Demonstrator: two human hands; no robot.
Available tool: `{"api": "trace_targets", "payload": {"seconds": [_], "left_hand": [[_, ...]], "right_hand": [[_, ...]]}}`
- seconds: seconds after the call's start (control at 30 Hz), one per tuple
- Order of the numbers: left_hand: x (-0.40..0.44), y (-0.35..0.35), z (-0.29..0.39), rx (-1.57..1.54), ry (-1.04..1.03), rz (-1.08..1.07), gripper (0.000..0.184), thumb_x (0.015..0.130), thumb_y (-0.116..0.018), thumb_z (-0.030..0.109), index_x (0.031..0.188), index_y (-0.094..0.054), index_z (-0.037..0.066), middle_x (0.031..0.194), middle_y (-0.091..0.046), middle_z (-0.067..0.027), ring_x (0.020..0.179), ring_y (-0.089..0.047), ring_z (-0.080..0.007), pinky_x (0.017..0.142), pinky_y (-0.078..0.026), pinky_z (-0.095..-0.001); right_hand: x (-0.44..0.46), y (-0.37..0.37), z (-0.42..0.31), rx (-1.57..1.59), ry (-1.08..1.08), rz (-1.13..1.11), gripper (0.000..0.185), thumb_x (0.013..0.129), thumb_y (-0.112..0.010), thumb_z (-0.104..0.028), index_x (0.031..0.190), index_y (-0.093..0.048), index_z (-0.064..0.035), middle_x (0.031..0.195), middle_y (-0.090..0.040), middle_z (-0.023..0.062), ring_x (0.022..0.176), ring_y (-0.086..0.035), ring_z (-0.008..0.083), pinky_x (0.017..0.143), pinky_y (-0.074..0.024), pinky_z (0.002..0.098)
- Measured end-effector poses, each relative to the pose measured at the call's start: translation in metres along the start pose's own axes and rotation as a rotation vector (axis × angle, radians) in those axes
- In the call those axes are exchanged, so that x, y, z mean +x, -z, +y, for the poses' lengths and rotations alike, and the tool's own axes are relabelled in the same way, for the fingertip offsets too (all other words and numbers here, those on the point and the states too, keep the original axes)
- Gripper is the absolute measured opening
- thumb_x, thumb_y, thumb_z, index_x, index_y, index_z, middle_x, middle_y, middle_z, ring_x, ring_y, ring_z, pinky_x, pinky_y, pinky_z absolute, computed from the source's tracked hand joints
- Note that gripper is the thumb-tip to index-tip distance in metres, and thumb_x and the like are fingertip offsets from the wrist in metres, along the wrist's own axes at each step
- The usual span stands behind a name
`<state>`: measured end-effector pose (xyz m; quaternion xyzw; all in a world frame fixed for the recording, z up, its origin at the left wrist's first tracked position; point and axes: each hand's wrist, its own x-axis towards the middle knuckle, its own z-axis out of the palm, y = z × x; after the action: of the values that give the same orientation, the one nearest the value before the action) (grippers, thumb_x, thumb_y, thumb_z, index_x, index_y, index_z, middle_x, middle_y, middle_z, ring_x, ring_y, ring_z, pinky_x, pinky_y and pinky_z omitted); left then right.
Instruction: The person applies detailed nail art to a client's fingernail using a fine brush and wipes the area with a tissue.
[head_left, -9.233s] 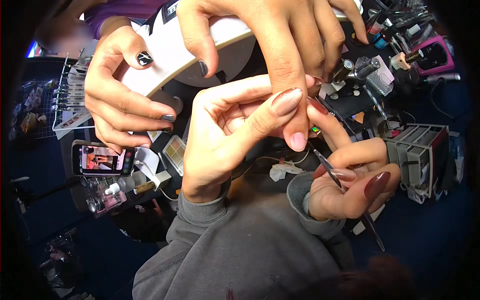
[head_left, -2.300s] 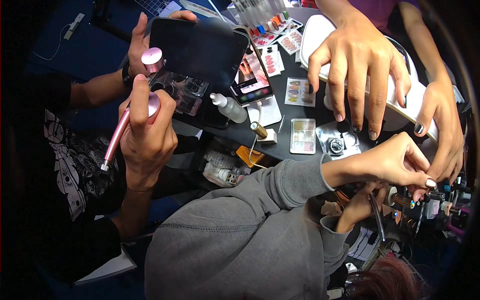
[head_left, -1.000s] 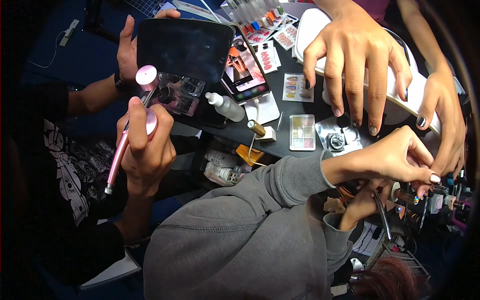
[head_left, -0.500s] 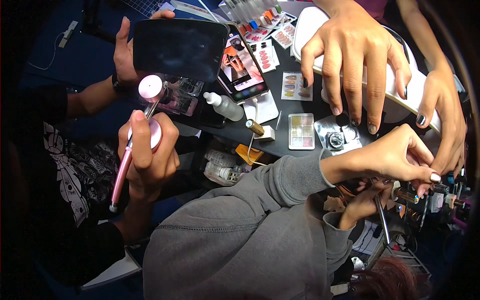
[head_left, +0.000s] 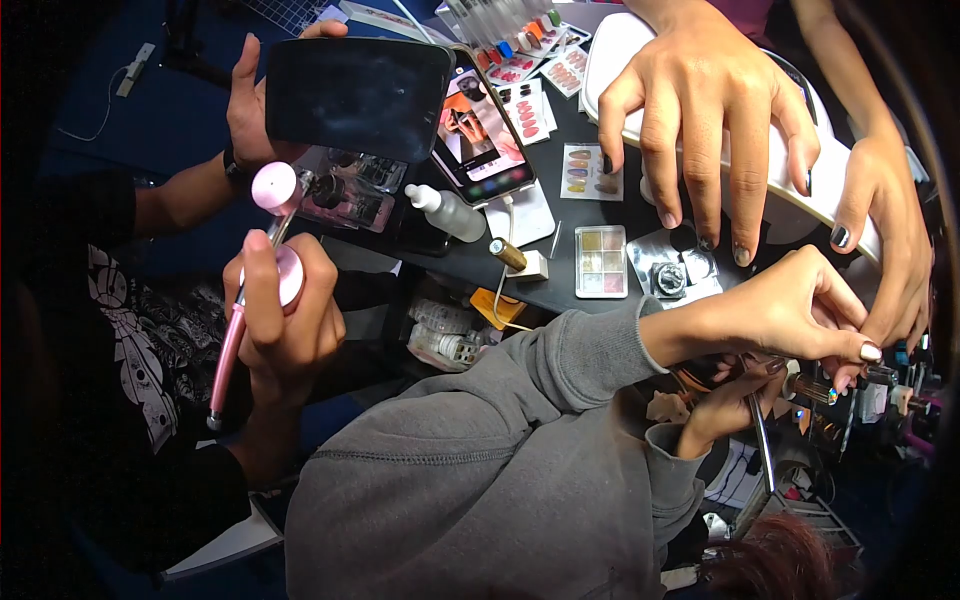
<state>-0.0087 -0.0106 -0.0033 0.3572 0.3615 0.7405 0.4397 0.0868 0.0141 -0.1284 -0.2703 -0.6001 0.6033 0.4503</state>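
Note:
My right hand is closed around a pink pen-shaped airbrush, its forefinger lying along the top. The airbrush's round pink cap points up the picture, and a pink disc shows beside the fingers. My left hand is at the upper left, its thumb and a fingertip showing at the edges of a dark rounded panel. The panel hides the other fingers, which appear to grip it from behind. Beside it lies a lit phone on the table, near a frosted dropper bottle.
A co-worker in a grey hoodie leans across the lower middle, holding another person's fingers. That person's other hand rests over a white nail lamp. A glitter palette, nail-sample cards and a gold-capped bottle occupy the table.
My right hand has shifted slightly left with the airbrush, whose round cap also sits a little lower. My left hand and the dark panel have barely moved.

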Motion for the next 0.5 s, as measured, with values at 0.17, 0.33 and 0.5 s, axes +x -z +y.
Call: {"api": "trace_targets", "payload": {"seconds": [0.17,0.33,0.5], "left_hand": [[0.001,0.002,-0.003,0.033,-0.04,-0.018,0.016,0.071,-0.057,0.011,0.076,-0.057,-0.004,0.059,-0.055,-0.0048,0.054,-0.052,-0.0074,0.051,-0.042,-0.0166],[0.0,0.001,-0.003,0.017,-0.012,-0.005,0.017,0.072,-0.057,0.012,0.076,-0.057,-0.005,0.06,-0.055,-0.0051,0.054,-0.052,-0.0074,0.051,-0.042,-0.0164],[-0.001,0.0,0.001,0.056,0.022,0.013,0.017,0.072,-0.057,0.012,0.075,-0.057,-0.005,0.06,-0.055,-0.0051,0.054,-0.053,-0.0075,0.05,-0.042,-0.0164]], "right_hand": [[0.001,0.001,0.003,-0.007,-0.002,0.01,0.02,0.085,-0.034,-0.019,0.079,-0.041,-0.0015,0.056,-0.042,-0.0001,0.045,-0.036,0.0035,0.04,-0.0284,0.014],[0.001,0.002,0.006,-0.017,-0.002,0.019,0.02,0.085,-0.034,-0.019,0.078,-0.04,-0.0015,0.055,-0.042,-0.0001,0.044,-0.037,0.0035,0.039,-0.0282,0.0138],[-0.001,-0.005,-0.01,0.008,-0.003,-0.012,0.02,0.085,-0.033,-0.019,0.078,-0.041,-0.0014,0.055,-0.042,0.0002,0.044,-0.036,0.0037,0.039,-0.0284,0.0143]]}}
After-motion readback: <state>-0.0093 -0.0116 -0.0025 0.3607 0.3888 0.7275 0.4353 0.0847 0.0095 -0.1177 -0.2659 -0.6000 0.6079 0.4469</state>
